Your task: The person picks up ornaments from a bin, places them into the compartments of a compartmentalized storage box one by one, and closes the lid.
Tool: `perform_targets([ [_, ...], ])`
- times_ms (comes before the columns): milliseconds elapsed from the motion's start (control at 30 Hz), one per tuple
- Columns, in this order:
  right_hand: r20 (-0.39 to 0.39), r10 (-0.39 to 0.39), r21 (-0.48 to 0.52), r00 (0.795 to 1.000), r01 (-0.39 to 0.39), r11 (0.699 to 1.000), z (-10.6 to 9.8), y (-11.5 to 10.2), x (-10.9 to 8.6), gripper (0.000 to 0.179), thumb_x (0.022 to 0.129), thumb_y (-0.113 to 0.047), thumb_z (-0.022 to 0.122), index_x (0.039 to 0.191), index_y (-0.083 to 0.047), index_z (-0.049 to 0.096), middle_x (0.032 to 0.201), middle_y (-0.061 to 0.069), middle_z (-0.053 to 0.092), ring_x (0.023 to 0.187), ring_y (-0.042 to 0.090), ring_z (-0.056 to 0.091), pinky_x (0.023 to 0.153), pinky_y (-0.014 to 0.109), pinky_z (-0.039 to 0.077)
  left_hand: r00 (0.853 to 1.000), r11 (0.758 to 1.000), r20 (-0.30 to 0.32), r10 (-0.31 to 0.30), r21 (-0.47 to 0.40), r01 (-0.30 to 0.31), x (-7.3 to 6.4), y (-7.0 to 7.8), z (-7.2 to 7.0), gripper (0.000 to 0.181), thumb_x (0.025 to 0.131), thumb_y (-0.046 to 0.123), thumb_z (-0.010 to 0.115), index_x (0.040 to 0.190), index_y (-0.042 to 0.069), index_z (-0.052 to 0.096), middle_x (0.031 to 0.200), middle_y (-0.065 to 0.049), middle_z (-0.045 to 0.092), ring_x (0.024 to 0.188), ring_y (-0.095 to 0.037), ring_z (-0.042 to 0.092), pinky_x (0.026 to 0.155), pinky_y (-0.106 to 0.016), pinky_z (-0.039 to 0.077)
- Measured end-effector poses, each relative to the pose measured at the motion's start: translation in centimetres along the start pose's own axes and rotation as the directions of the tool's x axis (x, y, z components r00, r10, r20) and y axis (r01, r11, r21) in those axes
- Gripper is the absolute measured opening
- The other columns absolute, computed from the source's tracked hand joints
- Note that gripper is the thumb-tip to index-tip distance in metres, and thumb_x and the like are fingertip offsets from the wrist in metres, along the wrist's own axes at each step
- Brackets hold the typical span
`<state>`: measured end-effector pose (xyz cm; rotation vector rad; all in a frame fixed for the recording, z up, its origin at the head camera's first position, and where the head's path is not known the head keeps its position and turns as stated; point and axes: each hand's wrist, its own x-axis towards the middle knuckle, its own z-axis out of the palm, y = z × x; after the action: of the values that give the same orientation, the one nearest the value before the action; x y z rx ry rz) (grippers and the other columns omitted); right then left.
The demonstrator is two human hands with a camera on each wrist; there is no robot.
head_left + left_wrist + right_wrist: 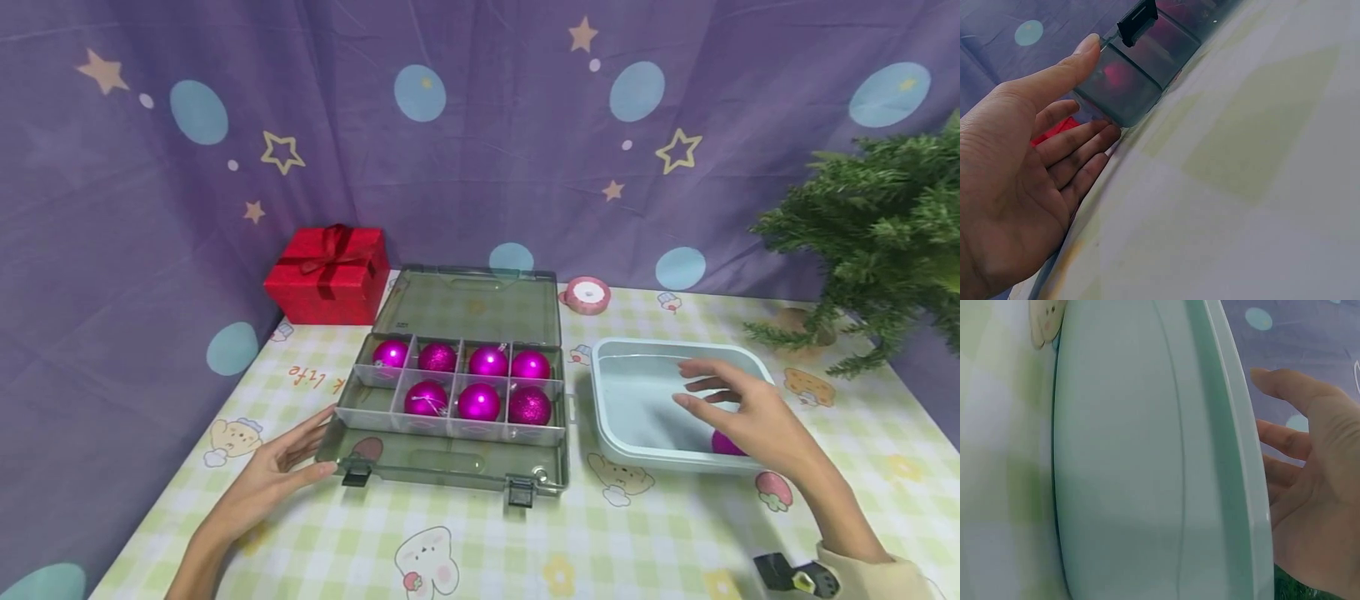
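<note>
A clear grey divided case [450, 460] lies with its lid [480, 304] folded back. Several shiny magenta Christmas balls [478, 403] sit singly in its compartments, along the back row and in the front row's right part. My left hand [273, 475] rests at the case's left front corner, thumb by the front edge and fingers along the side. Over the pale blue basin [637, 400] hovers my right hand [742, 412], fingers loosely bent, nothing between them. Partly hidden below that hand, another magenta ball [725, 444] lies in the basin. In the right wrist view, the basin wall [1129, 456] covers some fingertips.
A red gift box [327, 279] with a bow stands at the back left. Behind the case's right corner lies a pink ribbon roll [587, 295]. Green artificial tree branches [892, 233] reach in from the right. A checked cloth [337, 550] covers the table before a purple curtain [480, 183].
</note>
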<state>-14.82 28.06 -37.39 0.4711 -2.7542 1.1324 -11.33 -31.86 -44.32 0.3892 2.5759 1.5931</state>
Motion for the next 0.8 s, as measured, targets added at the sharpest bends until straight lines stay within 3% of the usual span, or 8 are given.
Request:
perform_targets([
  [267, 0.048, 0.057, -0.053, 0.997, -0.054, 0.997, -1.9, 1.2, -1.1, 0.044, 0.100, -0.023, 0.073, 0.141, -0.012, 0.061, 0.132, 0.013, 0.065, 0.101, -0.006, 0.060, 0.078, 0.021, 0.056, 1.000, 1.000, 0.000, -0.020, -0.008, 0.020, -0.1, 0.1, 0.0, 0.067, 0.102, 0.014, 0.069, 0.162, 0.016, 0.038, 0.160, -0.016, 0.041, 0.130, 0.008, 0.044, 0.103, -0.012, 0.040],
  [600, 0.142, 0.104, -0.105, 0.984, -0.090, 0.990, -3.2, 2.1, -1.5, 0.047, 0.101, -0.025, 0.071, 0.139, 0.000, 0.059, 0.129, 0.019, 0.066, 0.099, -0.006, 0.061, 0.078, 0.019, 0.055, 0.999, 0.999, 0.002, -0.036, -0.022, 0.036, -0.1, -0.1, 0.1, 0.067, 0.102, 0.013, 0.068, 0.162, 0.015, 0.038, 0.159, -0.017, 0.042, 0.130, 0.008, 0.045, 0.103, -0.012, 0.040],
  [700, 0.172, 0.126, -0.128, 0.977, -0.105, 0.986, -3.5, 2.2, -1.4, 0.049, 0.101, -0.027, 0.071, 0.140, 0.002, 0.057, 0.129, 0.020, 0.066, 0.098, -0.001, 0.063, 0.078, 0.021, 0.056, 1.000, 1.000, -0.002, -0.022, -0.017, 0.022, -0.1, -0.1, 0.0, 0.067, 0.102, 0.012, 0.068, 0.162, 0.014, 0.038, 0.159, -0.018, 0.042, 0.131, 0.007, 0.045, 0.104, -0.012, 0.040],
  [800, 0.194, 0.134, -0.145, 0.972, -0.107, 0.984, -3.7, 2.4, -1.2, 0.050, 0.101, -0.026, 0.072, 0.139, 0.003, 0.057, 0.129, 0.021, 0.065, 0.101, 0.014, 0.067, 0.076, 0.023, 0.057, 1.000, 1.000, -0.006, -0.013, -0.014, 0.013, -0.2, -0.1, -0.1, 0.068, 0.102, 0.012, 0.069, 0.162, 0.014, 0.038, 0.159, -0.018, 0.042, 0.131, 0.007, 0.045, 0.104, -0.012, 0.039],
])
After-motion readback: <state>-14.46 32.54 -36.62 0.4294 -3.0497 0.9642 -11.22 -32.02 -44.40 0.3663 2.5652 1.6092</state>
